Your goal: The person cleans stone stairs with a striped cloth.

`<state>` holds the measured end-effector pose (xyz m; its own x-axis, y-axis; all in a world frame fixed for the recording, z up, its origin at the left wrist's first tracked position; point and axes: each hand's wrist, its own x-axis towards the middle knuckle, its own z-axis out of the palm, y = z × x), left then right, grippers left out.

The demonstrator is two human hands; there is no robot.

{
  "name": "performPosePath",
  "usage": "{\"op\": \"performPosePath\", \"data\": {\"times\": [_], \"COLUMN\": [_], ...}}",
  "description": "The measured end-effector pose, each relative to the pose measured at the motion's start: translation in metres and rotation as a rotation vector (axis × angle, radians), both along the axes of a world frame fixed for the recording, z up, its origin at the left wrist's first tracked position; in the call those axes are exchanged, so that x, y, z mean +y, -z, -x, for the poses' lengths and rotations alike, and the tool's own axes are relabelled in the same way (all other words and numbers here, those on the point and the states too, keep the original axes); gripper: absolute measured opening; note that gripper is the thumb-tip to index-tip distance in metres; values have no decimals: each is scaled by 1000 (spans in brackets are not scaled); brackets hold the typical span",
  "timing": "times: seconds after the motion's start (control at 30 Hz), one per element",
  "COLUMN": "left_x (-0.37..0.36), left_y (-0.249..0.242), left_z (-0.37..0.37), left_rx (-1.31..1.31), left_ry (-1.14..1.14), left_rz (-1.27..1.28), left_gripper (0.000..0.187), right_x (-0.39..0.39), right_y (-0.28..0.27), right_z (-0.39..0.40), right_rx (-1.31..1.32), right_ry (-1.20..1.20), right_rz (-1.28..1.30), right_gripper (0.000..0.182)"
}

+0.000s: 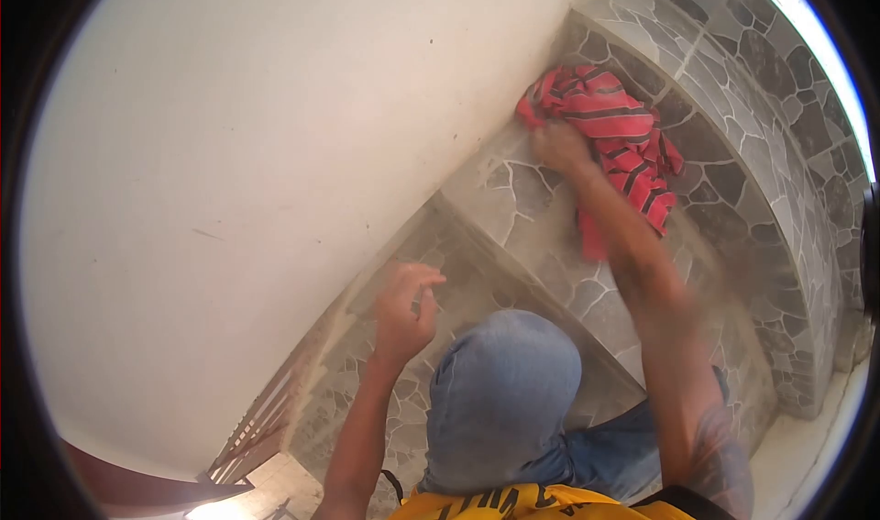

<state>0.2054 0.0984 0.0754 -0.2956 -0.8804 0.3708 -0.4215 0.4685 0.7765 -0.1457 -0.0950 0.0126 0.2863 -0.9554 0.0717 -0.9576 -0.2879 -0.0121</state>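
Observation:
A red cloth with black stripes (610, 116) lies bunched on a stone-patterned step, close to the white wall. My right hand (559, 146) is closed on the cloth's left edge, near the corner where the step meets the wall. Part of the cloth hangs down past my right forearm. My left hand (410, 309) is raised beside the wall, over the lower step, with thumb and fingers apart and nothing in it.
The white wall (247, 171) fills the left side. Curved stone-patterned steps (724, 171) rise at the right. My bent knee in blue jeans (504, 382) is between my arms. A slatted railing (266, 419) stands at the lower left.

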Motion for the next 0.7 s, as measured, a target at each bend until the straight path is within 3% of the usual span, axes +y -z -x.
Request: {"op": "performPosePath", "data": {"times": [0.07,0.1,0.17,0.27,0.33,0.37,0.4,0.47,0.5,0.6,0.63,0.7], "left_x": [15,18,24,25,30,32,35,43,45,57,62,68], "left_y": [26,39,51,52,56,62,70,83,85,69,70,75], "left_z": [-7,-6,-8,-17,-23,-27,-28,-28,-33,-29,-30,-30], "left_rx": [23,43,-25,-83,-70,-43,-18,-83,-124,-142,-144,-146], "left_ry": [-15,-23,8,2,-46,-77,-111,-52,-18,10,2,-9], "left_rz": [-128,-190,-148,-90,-165,-254,-344,-266,-222,-248,-272,-327], "left_gripper": [23,22,22,20,20,21,21,22,22,24,24,24], "right_x": [42,64,53,9,-2,26,45,65,60,1,16,46], "right_y": [-30,-2,29,40,15,-3,4,26,4,15,14,3], "right_z": [-61,-74,-38,13,-19,-46,-47,-48,-20,22,-6,-28], "right_rx": [62,-268,-347,246,55,111,-86,-495,-339,113,-23,-200], "right_ry": [-155,-284,-265,-166,151,29,-149,-505,-187,71,109,-133], "right_rz": [-126,213,191,236,17,0,202,608,35,-49,-8,149], "right_gripper": [28,26,26,23,22,22,23,26,27,35,34,33]}}
